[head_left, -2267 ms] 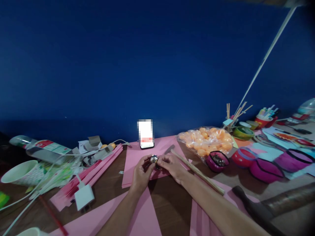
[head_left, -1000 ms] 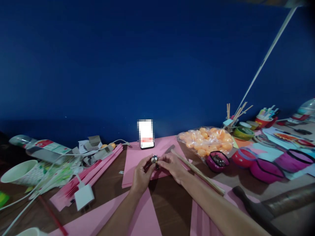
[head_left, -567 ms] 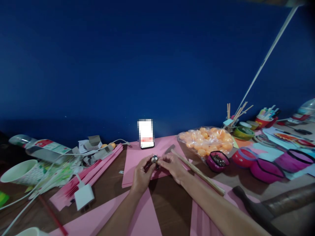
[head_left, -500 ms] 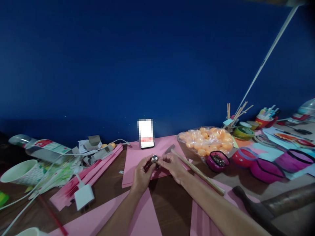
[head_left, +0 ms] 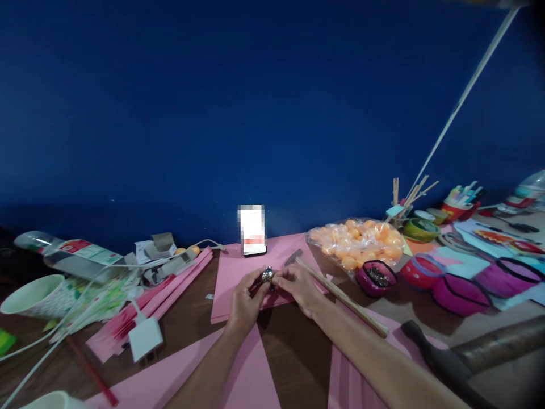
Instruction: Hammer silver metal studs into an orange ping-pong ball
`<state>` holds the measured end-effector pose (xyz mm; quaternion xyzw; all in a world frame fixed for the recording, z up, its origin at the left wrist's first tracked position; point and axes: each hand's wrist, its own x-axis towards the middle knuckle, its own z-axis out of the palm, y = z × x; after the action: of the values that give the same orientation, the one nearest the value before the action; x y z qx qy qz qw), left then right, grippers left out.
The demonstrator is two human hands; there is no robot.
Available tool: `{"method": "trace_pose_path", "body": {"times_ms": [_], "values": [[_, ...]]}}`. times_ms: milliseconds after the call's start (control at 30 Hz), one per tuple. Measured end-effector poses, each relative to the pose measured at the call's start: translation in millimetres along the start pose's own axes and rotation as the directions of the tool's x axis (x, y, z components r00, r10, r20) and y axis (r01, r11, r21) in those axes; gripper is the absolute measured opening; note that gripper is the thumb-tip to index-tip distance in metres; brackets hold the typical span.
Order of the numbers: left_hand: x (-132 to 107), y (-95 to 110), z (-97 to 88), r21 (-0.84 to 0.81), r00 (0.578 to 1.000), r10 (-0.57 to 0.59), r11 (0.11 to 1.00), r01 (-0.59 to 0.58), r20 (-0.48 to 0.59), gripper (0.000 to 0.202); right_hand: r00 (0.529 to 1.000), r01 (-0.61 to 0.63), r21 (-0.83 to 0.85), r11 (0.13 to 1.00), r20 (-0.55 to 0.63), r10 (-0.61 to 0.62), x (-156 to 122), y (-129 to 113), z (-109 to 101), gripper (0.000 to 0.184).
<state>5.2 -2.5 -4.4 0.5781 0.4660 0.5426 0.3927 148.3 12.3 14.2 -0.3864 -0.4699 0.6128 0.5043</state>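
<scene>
A small, shiny silver piece [head_left: 268,275] is held up between the two hands, over the near part of a pink paper stack [head_left: 227,284] that reaches toward the table's far edge. Its visible face is rounded and mirror-bright, broken into light and dark glints, with a darker part below it, among the fingers. The left hand [head_left: 247,304] pinches it from the left, thumb and fingers drawn in close around it. The right hand [head_left: 300,289] meets it from the other side, thumb and fingertips bunched narrowly together; at this size I can't tell whether they grip the piece or only touch it.

Beyond the hands, near the table's far edge, a phone [head_left: 254,230] stands upright with a bright screen. Just right of the right hand, a hammer [head_left: 344,298] lies slantwise, its head on the pink stack and its wooden handle pointing toward the table's near right. A purple bowl [head_left: 377,287] of small metallic bits stands beside the clear bag [head_left: 355,244] of orange balls.
</scene>
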Motion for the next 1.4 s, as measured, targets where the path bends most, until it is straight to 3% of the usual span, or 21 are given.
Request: {"method": "trace_pose_path", "body": {"times_ms": [200, 367, 800, 1000, 1133, 1233, 1300, 1400], "values": [[0.0, 1.7, 2.5, -0.057, 0.999, -0.036, 0.998, 0.035, -0.014, 0.041, 0.999, -0.03, 0.055, 0.998, -0.036, 0.032, -0.4, -1.1, 2.0, 0.032], [0.0, 4.1, 2.9, -0.138, 0.992, -0.121, 0.984, 0.116, -0.033, 0.047, 0.999, -0.016, 0.045, 0.999, -0.037, 0.018, 1.1, -0.5, 2.6, 0.028], [2.7, 10.6, 1.1, -0.178, 0.992, -0.128, 0.976, 0.123, -0.016, 0.037, 0.991, 0.132, -0.169, 0.977, 0.012, -0.132, 1.1, 4.9, 3.1, 0.023], [4.1, 5.8, -0.1, -0.274, 0.986, -0.164, 0.949, 0.158, -0.001, 0.043, 0.987, 0.142, -0.095, 0.985, -0.058, -0.148, 0.6, -31.0, 18.0, 0.026], [3.2, 8.6, 2.0, -0.279, 0.997, -0.08, 0.957, 0.071, -0.018, 0.042, 0.99, 0.112, 0.076, 0.991, 0.082, -0.118, -3.1, -69.4, 27.1, 0.026], [1.8, 14.5, 2.4, -0.206, 0.995, -0.102, 0.973, 0.104, 0.02, 0.041, 0.973, 0.135, 0.193, 0.972, 0.161, -0.167, -7.9, -96.4, 30.8, 0.026], [1.0, 16.6, 1.8, -0.162, 0.989, -0.143, 0.976, 0.147, 0.033, 0.042, 0.964, 0.18, 0.132, 0.975, 0.171, -0.201, -13.0, -111.0, 32.2, 0.025], [1.0, 13.8, 0.9, -0.157, 0.989, -0.148, 0.976, 0.15, 0.023, 0.043, 0.943, 0.267, -0.158, 0.951, 0.245, -0.224, -26.1, -124.6, 31.0, 0.023]]}}
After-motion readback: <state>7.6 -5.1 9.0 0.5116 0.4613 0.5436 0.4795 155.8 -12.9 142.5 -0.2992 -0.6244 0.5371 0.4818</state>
